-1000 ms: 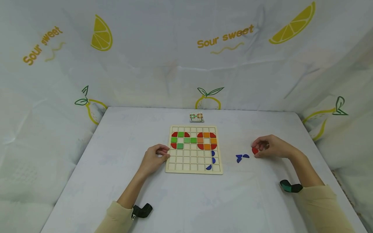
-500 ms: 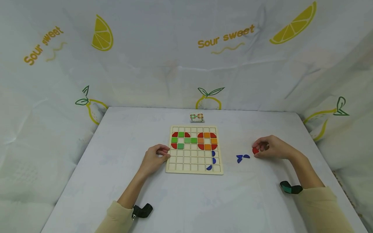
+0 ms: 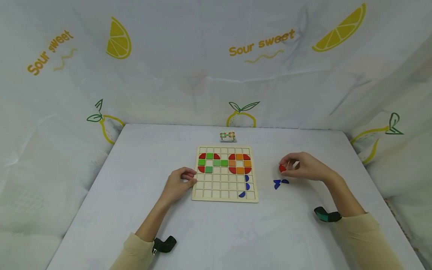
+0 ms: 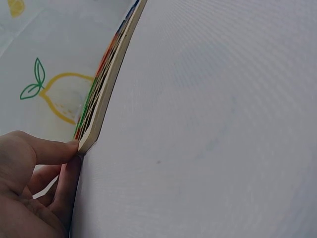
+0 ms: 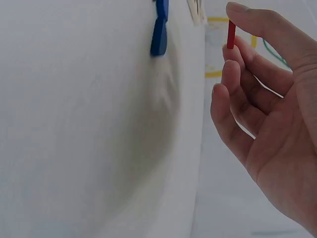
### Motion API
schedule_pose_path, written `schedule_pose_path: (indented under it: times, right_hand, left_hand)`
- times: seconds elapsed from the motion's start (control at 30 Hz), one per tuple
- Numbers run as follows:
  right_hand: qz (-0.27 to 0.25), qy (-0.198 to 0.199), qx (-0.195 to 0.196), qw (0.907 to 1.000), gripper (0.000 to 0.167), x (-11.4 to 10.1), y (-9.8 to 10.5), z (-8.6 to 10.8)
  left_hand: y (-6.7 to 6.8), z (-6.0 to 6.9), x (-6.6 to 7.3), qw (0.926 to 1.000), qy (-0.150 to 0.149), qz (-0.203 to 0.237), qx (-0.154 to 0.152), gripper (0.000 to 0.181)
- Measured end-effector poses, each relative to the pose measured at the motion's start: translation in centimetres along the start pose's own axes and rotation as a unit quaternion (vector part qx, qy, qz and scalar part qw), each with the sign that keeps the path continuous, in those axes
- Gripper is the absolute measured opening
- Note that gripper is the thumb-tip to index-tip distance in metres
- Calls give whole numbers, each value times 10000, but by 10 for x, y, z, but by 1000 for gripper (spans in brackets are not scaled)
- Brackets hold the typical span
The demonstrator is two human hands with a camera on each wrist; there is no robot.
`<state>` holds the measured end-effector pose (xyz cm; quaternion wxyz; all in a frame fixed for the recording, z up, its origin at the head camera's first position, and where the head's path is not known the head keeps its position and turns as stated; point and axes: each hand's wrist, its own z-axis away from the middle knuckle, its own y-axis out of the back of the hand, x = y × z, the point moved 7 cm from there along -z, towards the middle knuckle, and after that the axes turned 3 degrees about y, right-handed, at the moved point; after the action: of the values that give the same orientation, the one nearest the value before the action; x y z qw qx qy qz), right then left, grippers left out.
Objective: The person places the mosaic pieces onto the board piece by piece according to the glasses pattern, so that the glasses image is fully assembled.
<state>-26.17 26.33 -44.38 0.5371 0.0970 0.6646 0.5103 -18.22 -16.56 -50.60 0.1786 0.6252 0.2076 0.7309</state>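
A red quarter-round tile (image 3: 282, 168) is pinched between the thumb and fingertips of my right hand (image 3: 302, 165), lifted off the table; the right wrist view shows the tile (image 5: 231, 34) edge-on. Several blue half-round tiles (image 3: 277, 182) lie loose below that hand. A square wooden grid board (image 3: 221, 185) rests flat in the middle, bearing red, green and orange tiles in its upper rows and a few blue ones at lower right. At its left edge, the thumb and fingers of my left hand (image 3: 179, 183) hold the board (image 4: 106, 94).
A small printed card (image 3: 227, 136) with a coloured pattern lies behind the board. The white table (image 3: 148, 146) ends at a lemon-printed white cloth (image 3: 168, 86) behind it. Black wrist devices (image 3: 164, 244) hang below both forearms.
My right hand has moved left and away from me with the red tile, bringing it above the loose blue tiles. The left hand and the board stay in place.
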Motion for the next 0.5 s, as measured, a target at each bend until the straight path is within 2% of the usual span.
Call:
schedule_pose_path:
  times: [0.2, 0.5]
  right_hand:
    - [-160, 337, -193, 9991, 29, -35, -10, -26]
    - [-451, 834, -555, 9940, 33, -74, -33, -62]
  left_hand:
    - [0, 1, 1, 10000, -15, 47, -2, 22]
    - [1, 1, 1, 10000, -12, 34, 6, 21]
